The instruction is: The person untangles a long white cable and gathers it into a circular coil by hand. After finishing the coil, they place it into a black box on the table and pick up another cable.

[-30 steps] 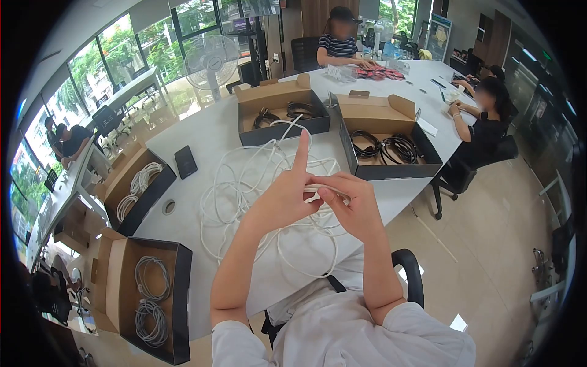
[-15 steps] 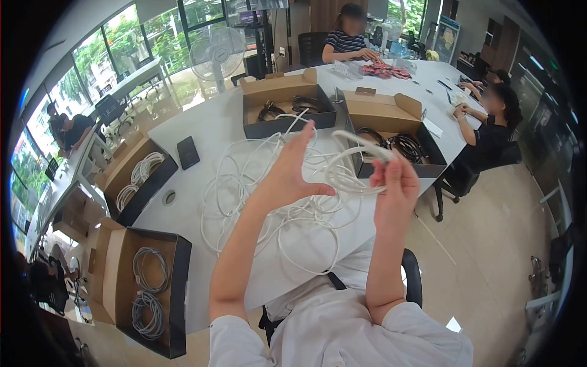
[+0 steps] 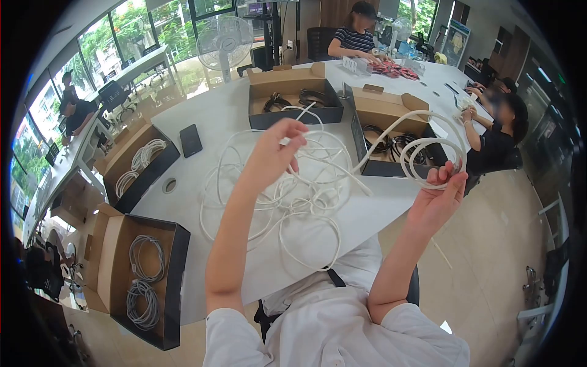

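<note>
My right hand point(image 3: 440, 192) is closed round a small coil of white cable point(image 3: 422, 145), held up past the table's right edge. From this coil a strand arcs up and runs down left to the loose white cable pile point(image 3: 306, 205) on the table. Above that pile, my left hand point(image 3: 280, 147) has its fingers bent round a strand of the white cable; the exact grip is partly hidden by the hand.
Open boxes stand around: one with grey cables point(image 3: 183, 287), one with white coils point(image 3: 160, 168), two with dark cables point(image 3: 296, 116) point(image 3: 397, 168). A black phone-like slab point(image 3: 191, 140) lies near a table hole point(image 3: 169, 185). People point(image 3: 354, 40) sit across the table point(image 3: 214, 116).
My right hand has moved right with the coil, drawing out a longer strand. My left hand has moved slightly left, and its spread fingers have curled in. The view has shifted a little.
</note>
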A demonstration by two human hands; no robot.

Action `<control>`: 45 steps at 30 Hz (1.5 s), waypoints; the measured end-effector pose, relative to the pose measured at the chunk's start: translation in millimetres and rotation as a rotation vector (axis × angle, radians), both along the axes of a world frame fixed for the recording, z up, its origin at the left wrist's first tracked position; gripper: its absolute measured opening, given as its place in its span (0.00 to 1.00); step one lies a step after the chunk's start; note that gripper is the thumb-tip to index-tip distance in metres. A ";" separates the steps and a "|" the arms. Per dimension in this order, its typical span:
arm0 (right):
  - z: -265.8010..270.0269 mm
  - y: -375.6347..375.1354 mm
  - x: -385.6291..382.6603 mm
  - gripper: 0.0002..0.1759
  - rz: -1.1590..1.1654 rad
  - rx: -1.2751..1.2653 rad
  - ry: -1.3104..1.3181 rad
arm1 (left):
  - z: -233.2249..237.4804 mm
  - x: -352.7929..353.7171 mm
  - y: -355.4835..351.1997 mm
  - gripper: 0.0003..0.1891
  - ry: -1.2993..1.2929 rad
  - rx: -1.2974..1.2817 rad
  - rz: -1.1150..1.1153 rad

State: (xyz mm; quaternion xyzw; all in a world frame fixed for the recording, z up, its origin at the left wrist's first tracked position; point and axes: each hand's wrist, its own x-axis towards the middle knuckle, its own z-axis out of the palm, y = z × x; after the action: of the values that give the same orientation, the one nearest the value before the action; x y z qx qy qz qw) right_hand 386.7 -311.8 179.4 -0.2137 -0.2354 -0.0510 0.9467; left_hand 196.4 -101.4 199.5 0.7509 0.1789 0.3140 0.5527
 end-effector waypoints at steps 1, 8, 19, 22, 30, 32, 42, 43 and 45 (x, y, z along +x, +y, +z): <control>-1.4 1.5 1.9 0.16 -0.029 -0.020 0.004 | 2.8 -3.5 2.6 0.11 -0.060 -0.012 0.019; -19.0 25.4 8.1 0.14 -0.133 -0.333 -0.040 | 26.7 -29.1 0.0 0.15 -0.366 -0.248 -0.010; -27.7 42.3 -9.0 0.10 0.125 -1.012 -0.573 | 32.3 -29.9 -21.8 0.25 -0.442 0.044 -0.107; -24.1 44.1 -23.5 0.08 0.199 -1.094 -0.726 | 26.9 -23.8 -20.6 0.23 -0.429 0.162 -0.171; -31.9 51.9 -34.2 0.07 0.272 -1.354 -1.067 | 28.9 -22.3 -23.2 0.20 -0.384 0.324 -0.008; -34.7 51.5 -32.6 0.07 0.353 -1.379 -1.046 | 27.5 -24.0 -16.8 0.18 -0.414 0.382 0.088; -39.1 52.1 -30.9 0.12 0.715 -1.468 -1.151 | 9.4 -13.5 19.4 0.19 -0.537 0.960 0.605; -36.9 50.7 -30.8 0.11 0.695 -1.448 -1.108 | 9.1 -15.0 21.5 0.19 -0.513 1.025 0.645; -30.7 46.7 -30.6 0.09 0.655 -1.407 -1.022 | 10.2 -20.4 27.3 0.19 -0.493 1.064 0.714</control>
State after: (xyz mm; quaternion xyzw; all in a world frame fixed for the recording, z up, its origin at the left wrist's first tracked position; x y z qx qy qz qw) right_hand 356.0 -265.2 148.7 -0.6134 -0.6492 0.2854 0.3476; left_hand 176.0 -74.1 209.7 0.7219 0.1058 0.6839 -0.0040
